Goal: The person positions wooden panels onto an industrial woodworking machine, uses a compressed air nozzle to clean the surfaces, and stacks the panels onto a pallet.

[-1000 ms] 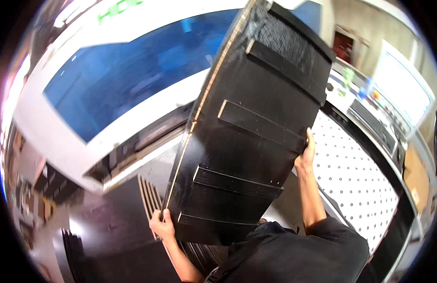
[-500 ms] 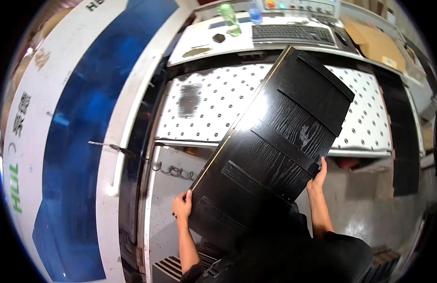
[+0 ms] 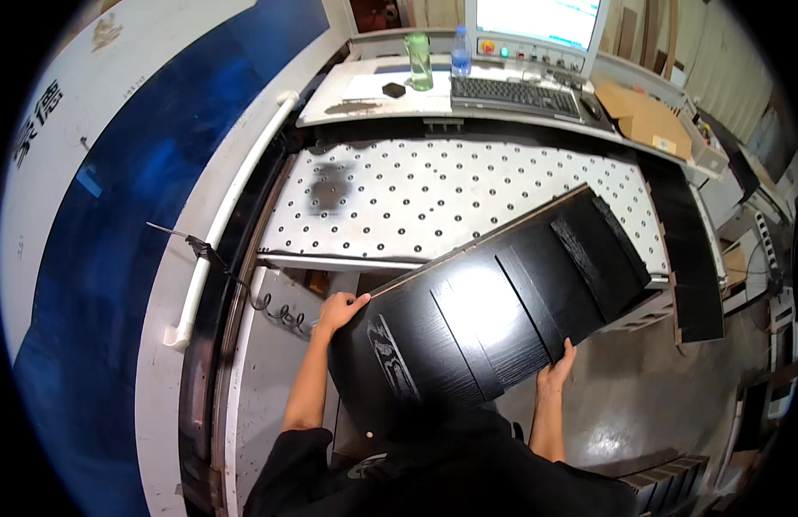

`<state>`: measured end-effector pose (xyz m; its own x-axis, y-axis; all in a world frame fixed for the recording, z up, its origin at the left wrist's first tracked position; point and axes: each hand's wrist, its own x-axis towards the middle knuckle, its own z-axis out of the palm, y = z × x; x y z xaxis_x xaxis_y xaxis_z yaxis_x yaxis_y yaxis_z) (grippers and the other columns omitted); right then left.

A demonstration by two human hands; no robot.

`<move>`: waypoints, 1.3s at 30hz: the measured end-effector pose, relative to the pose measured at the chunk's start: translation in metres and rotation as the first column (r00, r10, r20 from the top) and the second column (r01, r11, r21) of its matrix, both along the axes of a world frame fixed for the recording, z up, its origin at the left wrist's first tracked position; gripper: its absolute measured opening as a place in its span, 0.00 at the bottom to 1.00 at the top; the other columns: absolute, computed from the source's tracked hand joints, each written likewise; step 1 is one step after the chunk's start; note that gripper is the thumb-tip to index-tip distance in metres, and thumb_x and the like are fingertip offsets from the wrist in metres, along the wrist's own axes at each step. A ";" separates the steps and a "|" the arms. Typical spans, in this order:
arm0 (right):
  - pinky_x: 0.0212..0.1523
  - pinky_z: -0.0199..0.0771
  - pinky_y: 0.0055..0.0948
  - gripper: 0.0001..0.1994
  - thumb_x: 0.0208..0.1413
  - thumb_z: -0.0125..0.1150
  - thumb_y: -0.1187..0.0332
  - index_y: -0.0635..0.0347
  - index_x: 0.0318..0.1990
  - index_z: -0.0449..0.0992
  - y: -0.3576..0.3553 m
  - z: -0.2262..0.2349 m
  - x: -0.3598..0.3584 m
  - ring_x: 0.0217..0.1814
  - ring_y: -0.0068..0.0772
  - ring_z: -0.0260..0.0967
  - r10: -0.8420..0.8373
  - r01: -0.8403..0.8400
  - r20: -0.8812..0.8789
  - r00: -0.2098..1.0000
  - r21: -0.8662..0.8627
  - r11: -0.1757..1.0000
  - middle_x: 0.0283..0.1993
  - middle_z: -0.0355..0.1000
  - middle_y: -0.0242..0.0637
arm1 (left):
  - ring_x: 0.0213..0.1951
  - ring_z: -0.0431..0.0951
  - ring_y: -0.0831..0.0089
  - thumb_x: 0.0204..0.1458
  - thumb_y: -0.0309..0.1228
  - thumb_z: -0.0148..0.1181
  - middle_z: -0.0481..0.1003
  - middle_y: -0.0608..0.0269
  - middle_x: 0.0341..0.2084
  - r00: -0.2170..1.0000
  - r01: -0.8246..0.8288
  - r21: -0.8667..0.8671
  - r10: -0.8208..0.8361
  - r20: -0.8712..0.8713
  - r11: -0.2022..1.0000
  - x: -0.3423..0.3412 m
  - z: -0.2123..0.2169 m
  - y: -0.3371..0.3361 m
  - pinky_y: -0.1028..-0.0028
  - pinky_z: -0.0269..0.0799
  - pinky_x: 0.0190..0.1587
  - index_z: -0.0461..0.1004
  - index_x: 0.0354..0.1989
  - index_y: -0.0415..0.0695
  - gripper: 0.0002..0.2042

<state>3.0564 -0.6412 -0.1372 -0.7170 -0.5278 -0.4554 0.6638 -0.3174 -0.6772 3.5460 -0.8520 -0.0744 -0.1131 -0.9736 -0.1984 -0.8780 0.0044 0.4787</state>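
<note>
I hold a large black wood-grain panel (image 3: 494, 314) with shallow routed strips across its face. It lies tilted, its far end over the right part of a white perforated ball-transfer table (image 3: 416, 194). My left hand (image 3: 339, 308) grips the panel's upper left edge. My right hand (image 3: 556, 369) grips the lower edge near the middle. The panel's near corner hides part of my chest.
A big white and blue machine housing (image 3: 132, 215) with a white rail (image 3: 231, 207) fills the left. Behind the table stands a desk with a keyboard (image 3: 511, 90), monitor (image 3: 537, 21), green cup (image 3: 419, 60) and bottle (image 3: 460, 52). Black panels (image 3: 696, 250) lie at right; more are stacked (image 3: 666, 487) lower right.
The panel has swung from steeply upright down toward flat and more crosswise over the table. My view has turned from the machine to the table and desk. Both hands keep their grip.
</note>
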 end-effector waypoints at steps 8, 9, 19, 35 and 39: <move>0.68 0.70 0.45 0.32 0.70 0.56 0.62 0.60 0.75 0.50 -0.062 0.029 0.033 0.68 0.45 0.65 -0.045 0.049 -0.032 0.998 0.119 0.992 0.71 0.62 0.45 | 0.50 0.77 0.46 0.53 0.50 0.68 0.79 0.48 0.45 0.955 0.008 -0.526 0.149 0.256 0.851 -0.020 0.052 -0.021 0.52 0.70 0.54 0.80 0.50 0.46 0.23; 0.70 0.68 0.45 0.35 0.71 0.56 0.61 0.59 0.77 0.46 -0.068 0.018 0.032 0.71 0.46 0.63 0.019 -0.014 -0.062 0.998 0.079 0.997 0.74 0.57 0.46 | 0.52 0.76 0.46 0.54 0.48 0.68 0.78 0.48 0.46 0.985 -0.032 -0.530 0.116 0.125 0.848 -0.029 0.073 -0.009 0.53 0.70 0.55 0.79 0.50 0.44 0.23; 0.36 0.89 0.42 0.27 0.73 0.47 0.47 0.62 0.60 0.51 -0.134 0.031 0.084 0.40 0.46 0.83 0.707 -0.666 -0.161 0.689 0.243 0.705 0.52 0.71 0.57 | 0.74 0.52 0.35 0.60 0.48 0.63 0.57 0.31 0.71 0.998 0.041 -0.340 -0.020 0.066 0.940 -0.101 0.039 0.068 0.45 0.48 0.74 0.65 0.70 0.44 0.33; 0.37 0.75 0.36 0.14 0.65 0.61 0.60 0.54 0.53 0.79 -0.150 0.118 0.062 0.31 0.36 0.78 0.740 -0.708 -0.521 -0.425 0.701 0.087 0.29 0.81 0.36 | 0.76 0.53 0.46 0.67 0.49 0.48 0.56 0.45 0.75 0.993 0.075 -0.465 -0.021 0.120 0.882 -0.089 -0.001 0.005 0.44 0.41 0.76 0.68 0.70 0.52 0.26; 0.38 0.76 0.33 0.11 0.64 0.63 0.64 0.55 0.50 0.81 -0.184 0.165 0.050 0.30 0.34 0.78 0.644 -0.721 -0.683 -0.345 0.632 0.284 0.30 0.80 0.38 | 0.77 0.52 0.51 0.64 0.56 0.53 0.56 0.52 0.75 0.993 0.080 -0.443 -0.033 0.113 0.893 -0.058 0.006 -0.050 0.47 0.39 0.77 0.69 0.69 0.55 0.29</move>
<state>3.1068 -0.8249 0.0277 0.3537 -0.9353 -0.0108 -0.4073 -0.1436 -0.9019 3.4881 -0.9017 -0.0689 -0.1733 -0.9546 0.2422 -0.9126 0.2481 0.3249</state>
